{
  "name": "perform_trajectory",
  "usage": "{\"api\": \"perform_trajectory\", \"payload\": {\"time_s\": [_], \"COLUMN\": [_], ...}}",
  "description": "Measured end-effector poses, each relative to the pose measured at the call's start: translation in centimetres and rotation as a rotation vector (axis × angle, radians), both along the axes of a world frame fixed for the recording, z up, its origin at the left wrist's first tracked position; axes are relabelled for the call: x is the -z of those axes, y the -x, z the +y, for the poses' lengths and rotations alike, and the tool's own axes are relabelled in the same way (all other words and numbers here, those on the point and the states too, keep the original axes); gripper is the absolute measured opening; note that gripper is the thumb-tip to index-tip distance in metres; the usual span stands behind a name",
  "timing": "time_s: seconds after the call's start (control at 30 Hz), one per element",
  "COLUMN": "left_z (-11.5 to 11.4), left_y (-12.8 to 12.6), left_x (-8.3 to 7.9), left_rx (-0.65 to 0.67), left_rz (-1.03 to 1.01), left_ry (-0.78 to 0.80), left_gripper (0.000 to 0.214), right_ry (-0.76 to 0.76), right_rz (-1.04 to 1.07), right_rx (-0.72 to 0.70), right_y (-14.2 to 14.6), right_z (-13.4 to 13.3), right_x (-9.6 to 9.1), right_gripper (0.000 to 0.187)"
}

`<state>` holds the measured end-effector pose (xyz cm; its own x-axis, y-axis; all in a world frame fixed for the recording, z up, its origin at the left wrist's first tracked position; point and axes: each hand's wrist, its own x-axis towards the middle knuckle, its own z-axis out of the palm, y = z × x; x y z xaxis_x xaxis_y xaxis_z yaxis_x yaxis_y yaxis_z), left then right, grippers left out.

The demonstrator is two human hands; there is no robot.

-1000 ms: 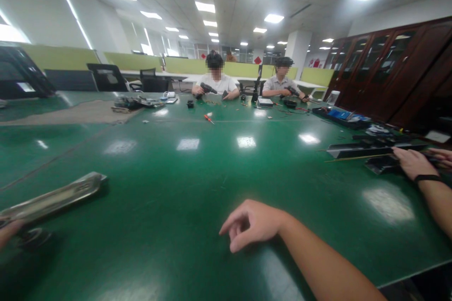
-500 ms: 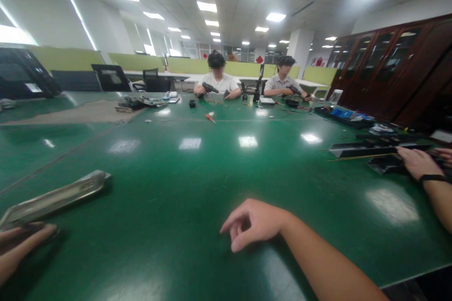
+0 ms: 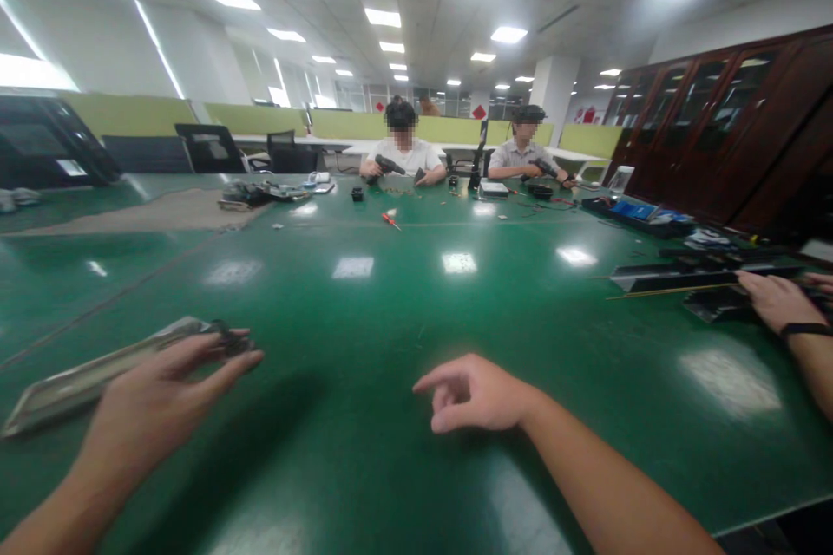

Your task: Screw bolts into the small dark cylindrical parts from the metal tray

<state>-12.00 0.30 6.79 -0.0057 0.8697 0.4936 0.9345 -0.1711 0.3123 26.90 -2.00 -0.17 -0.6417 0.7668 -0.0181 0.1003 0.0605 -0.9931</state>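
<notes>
My left hand [image 3: 160,386] is raised over the left part of the green table [image 3: 338,321], closed on a small dark part [image 3: 231,340] between thumb and fingers. The part is blurred, so its kind cannot be made out. Behind that hand lies a long, shallow metal tray [image 3: 78,386], partly covered by the fingers. My right hand [image 3: 478,395] is near the middle of the table, its index finger stretched out, the thumb apart and the other fingers curled. It holds nothing.
At the right edge a co-worker's hand [image 3: 774,299] with a black wristband touches dark metal rails [image 3: 670,279]. Across the table two people sit with power drills. A red screwdriver [image 3: 390,221] and a pile of parts [image 3: 253,193] lie towards the far side.
My left hand has come in from the lower left edge, moving right and up with the small dark part. My right hand has barely shifted.
</notes>
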Motion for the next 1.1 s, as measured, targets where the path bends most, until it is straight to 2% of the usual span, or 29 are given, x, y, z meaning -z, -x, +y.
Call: {"api": "perform_trajectory", "payload": {"time_s": [0.03, 0.1, 0.17, 0.23, 0.3, 0.4, 0.47, 0.57, 0.7, 1.1], "left_z": [0.2, -0.1, -1.0, -2.1, -3.2, -4.0, -4.0, -3.9, -3.9, -3.9], "left_y": [-1.9, -6.2, -10.3, -13.4, -15.0, -15.0, -14.4, -13.8, -14.0, -14.3], "left_x": [0.1, 0.4, 1.0, 1.9, 3.0, 4.4, 5.1, 5.7, 5.8, 6.1], "left_rx": [0.114, 0.431, 0.677, 0.819, 0.895, 0.928, 0.880, 0.793, 0.809, 0.826], "left_rz": [-0.025, -0.038, 0.058, 0.154, 0.183, 0.119, 0.064, -0.004, -0.059, -0.024], "left_ry": [0.039, 0.095, 0.123, 0.153, 0.191, 0.246, 0.255, 0.249, 0.241, 0.229], "left_gripper": [0.054, 0.041, 0.029, 0.025, 0.025, 0.025, 0.029, 0.046, 0.059, 0.052], "right_ry": [-0.010, -0.041, -0.087, -0.151, -0.190, -0.231, -0.375, -0.427, -0.520, -0.650], "right_rz": [0.022, 0.074, 0.137, 0.167, 0.161, 0.094, -0.040, -0.123, -0.212, -0.353], "right_rx": [0.050, 0.146, 0.222, 0.255, 0.254, 0.224, 0.191, 0.145, 0.113, 0.021], "right_y": [-0.2, -0.7, -1.3, -1.7, -1.7, -1.3, -0.8, -0.2, 0.2, 0.6], "right_z": [0.2, 0.7, 1.1, 1.4, 1.4, 0.7, 0.0, -0.8, -1.2, -1.7], "right_x": [-0.1, -0.2, -0.2, -0.2, -0.2, -0.4, -0.6, -1.0, -1.5, -1.4], "right_gripper": [0.067, 0.068, 0.061, 0.059, 0.056, 0.041, 0.033, 0.038, 0.041, 0.021]}}
